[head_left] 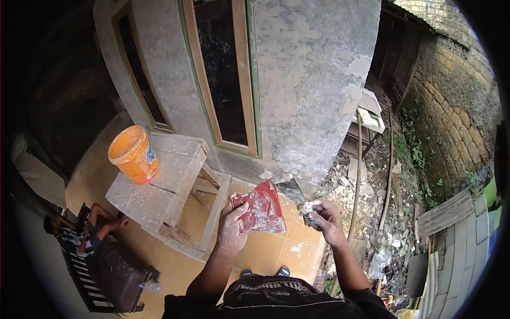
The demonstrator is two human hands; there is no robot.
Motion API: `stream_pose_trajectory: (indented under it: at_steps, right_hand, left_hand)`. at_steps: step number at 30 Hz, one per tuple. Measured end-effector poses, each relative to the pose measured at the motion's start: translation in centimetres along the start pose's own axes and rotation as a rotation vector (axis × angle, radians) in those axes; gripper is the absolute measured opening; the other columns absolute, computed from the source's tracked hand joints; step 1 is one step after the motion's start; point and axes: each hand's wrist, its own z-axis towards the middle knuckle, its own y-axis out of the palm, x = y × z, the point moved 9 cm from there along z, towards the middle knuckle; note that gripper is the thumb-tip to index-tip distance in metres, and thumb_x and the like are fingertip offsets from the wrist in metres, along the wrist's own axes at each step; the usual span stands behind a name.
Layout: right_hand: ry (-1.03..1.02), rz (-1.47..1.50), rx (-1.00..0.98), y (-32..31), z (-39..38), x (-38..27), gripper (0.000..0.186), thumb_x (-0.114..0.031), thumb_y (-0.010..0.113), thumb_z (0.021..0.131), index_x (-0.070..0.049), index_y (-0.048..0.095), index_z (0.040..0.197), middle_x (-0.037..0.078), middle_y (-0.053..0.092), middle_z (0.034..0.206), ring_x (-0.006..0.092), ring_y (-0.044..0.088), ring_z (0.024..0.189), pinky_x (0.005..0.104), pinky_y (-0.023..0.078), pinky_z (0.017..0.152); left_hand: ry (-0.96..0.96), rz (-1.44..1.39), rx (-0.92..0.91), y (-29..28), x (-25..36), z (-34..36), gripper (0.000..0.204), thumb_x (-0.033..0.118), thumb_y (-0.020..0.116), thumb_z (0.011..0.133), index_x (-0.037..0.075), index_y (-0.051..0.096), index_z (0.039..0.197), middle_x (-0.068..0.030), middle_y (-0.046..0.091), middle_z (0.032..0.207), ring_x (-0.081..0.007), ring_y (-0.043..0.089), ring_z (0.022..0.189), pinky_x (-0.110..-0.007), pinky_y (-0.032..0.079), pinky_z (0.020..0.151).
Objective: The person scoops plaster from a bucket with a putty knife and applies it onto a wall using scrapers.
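From afar I see the left hand [232, 229] with fingers clamped on a red plate [265, 211], probably light, stiff, best held by its edge, above the floor [259, 252], the right hand's [326, 220] apparently around a scraper [291, 190].

Obstructed, cropped and indistinct items

Left hand [232, 228]: fingers mostly hidden behind the red sheet [263, 210]; right hand [325, 218]: covers the handle of the putty knife [290, 189]; orange bucket [140, 169]: bottom out of sight behind its near wall; tall window [220, 69]: top cut off by the upper edge, room behind the glass indiscernible; footwear [283, 271]: largely concealed beneath the black shirt [281, 299], itself cropped by the lower edge; green object [489, 192]: cut by the lens rim, kind undetermined; seated person [74, 237]: anything held too small to identify.
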Motion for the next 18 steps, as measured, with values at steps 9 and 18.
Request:
stream_pose_trajectory:
  at_steps: [9,18]
  right_hand:
    - [-0.232,-0.365,0.252,2.0,-4.1,-3.0,0.015,-0.007,0.06,0.088,0.002,0.057,0.099,0.006,0.06,0.086,0.0107,0.055,0.075,0.0244,0.045,0.068]
    - [-0.522,-1.016,0.358,7.9,-5.8,-6.6,0.018,-0.003,0.068,0.074,-0.001,0.063,0.091,0.015,0.063,0.089,0.0335,0.06,0.078,0.0382,0.048,0.071]
  left_hand:
    - [-0.014,0.078,-0.112,1.9,2.6,-1.1,0.022,0.001,0.05,0.085,0.0,0.057,0.106,-0.0087,0.062,0.099,-0.0175,0.062,0.09,-0.031,0.05,0.082]
    - [0.001,0.096,-0.151,0.4,4.9,-1.8,0.023,-0.001,0.049,0.087,-0.003,0.056,0.109,-0.0096,0.062,0.102,-0.0171,0.061,0.093,-0.031,0.05,0.084]
